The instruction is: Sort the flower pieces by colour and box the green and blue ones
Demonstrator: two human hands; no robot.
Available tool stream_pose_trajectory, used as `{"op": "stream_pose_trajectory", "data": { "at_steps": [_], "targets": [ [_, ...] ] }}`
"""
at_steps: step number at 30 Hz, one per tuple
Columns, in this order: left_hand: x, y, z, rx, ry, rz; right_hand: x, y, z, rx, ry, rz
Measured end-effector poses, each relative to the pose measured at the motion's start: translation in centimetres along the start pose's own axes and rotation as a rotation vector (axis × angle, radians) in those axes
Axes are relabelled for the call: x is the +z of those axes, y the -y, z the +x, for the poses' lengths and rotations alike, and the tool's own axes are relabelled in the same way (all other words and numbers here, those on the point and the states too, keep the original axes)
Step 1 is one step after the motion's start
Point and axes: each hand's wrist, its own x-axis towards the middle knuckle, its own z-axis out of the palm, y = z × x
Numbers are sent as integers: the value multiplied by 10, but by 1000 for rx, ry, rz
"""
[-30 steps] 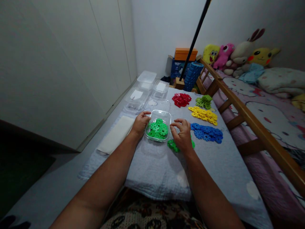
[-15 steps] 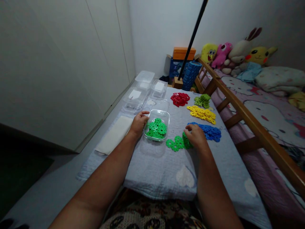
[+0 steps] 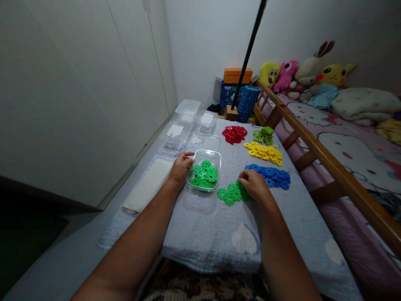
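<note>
My left hand [image 3: 182, 168] grips the left rim of a clear plastic container [image 3: 205, 154]. Inside lie several green notched discs [image 3: 205, 174], heaped toward the near side. To the right, my right hand [image 3: 251, 182] is closed with its fingertips down on a small pile of green notched discs [image 3: 233, 193] on the cloth. Thumb and forefinger pinch at the top of that pile, and the hand covers part of it. Just behind the right hand lies a pile of blue discs [image 3: 277, 177].
Yellow discs [image 3: 263, 151], red pieces [image 3: 234, 133] and light green pieces [image 3: 263, 135] lie in piles farther back. Clear containers [image 3: 175, 136] stand at back left. A folded cream cloth [image 3: 147, 186] lies left. A wooden bed rail [image 3: 313, 146] borders the right side.
The whole view has shifted slightly. My right hand's fingers have closed over the green pile, whose raised part now looks lower. My left hand keeps its hold on the container.
</note>
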Motion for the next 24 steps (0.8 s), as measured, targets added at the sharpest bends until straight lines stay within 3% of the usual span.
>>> {"op": "stream_pose_trajectory", "data": {
  "at_steps": [5,11,18,24],
  "targets": [
    [1,0,0,-12,14,-2,3,15,-1,-30,-127,303],
    [4,1,-1,-11,19,-6,18,55,-12,-197,-339,565],
    [7,0,-3,-10,31,-14,25,74,-19,-421,-461,510],
    [9,-2,-5,-14,44,-28,36,75,-17,-506,-418,349]
  ]
}}
